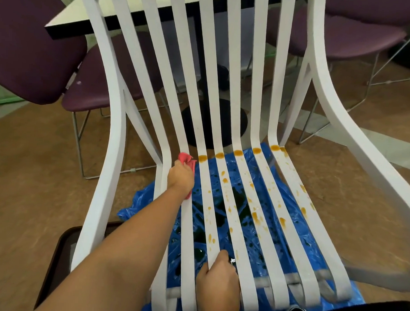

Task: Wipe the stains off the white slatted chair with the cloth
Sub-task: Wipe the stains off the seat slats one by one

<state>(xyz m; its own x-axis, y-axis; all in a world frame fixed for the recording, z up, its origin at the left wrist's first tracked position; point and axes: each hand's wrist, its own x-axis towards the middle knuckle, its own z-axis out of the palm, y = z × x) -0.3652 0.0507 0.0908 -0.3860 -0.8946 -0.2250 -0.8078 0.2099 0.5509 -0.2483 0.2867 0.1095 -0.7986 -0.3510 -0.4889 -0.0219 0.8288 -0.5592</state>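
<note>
The white slatted chair [117,119] stands facing the person, on a crumpled blue plastic sheet [137,199] spread over a brown floor. It has a tall back of narrow slats that curve down to form the seat.

The person's left hand [181,177] reaches to the bend where back meets seat, at the chair's left side. Its fingers are closed round a bunched pink-red cloth [185,159], pressed against a slat there. The right hand [218,281] is near the front edge of the seat, with its fingers curled round one of the middle slats, apparently steadying the chair.

Orange-brown stains [238,152] are plain to see. A blob sits at the bend of each of the five slats to the right of the cloth. Smaller drips and splashes run forward along those same slats toward the front. The two slats at the left side look clean, as do the back slats higher up.

The work looks to be at an early stage. The cloth is at the left end of the row of blobs, and most of the staining is yet to be wiped.

Behind the chair are a table [72,13] with a dark edge and several purple chairs [29,44].
</note>
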